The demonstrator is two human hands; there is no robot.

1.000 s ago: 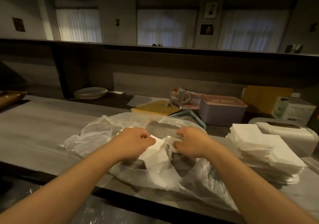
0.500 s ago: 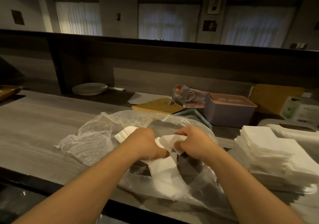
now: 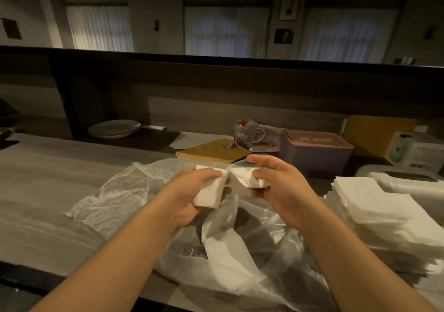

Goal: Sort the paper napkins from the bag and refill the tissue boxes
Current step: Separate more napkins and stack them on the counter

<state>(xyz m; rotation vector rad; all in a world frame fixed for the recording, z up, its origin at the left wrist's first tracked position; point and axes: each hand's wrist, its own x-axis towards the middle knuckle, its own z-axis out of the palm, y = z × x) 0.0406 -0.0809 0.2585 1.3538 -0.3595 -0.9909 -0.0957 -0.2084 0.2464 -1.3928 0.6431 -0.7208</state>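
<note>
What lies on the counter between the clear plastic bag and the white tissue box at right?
In the head view, a stack of white paper napkins lies between the clear plastic bag and the white tissue box.

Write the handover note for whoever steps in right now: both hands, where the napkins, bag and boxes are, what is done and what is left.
Left hand: grips a folded white napkin above the plastic bag.
Right hand: fingers pinch a second, crumpled napkin; the two napkins meet between the hands.
Bag: lies open on the counter, with more white paper in it.
Done: a tall stack of sorted napkins sits at the right.
Boxes: a white tissue box behind the stack, a purple box farther back; I cannot tell how full they are.
Left: separate these two, finish the bag, refill the boxes.
</note>
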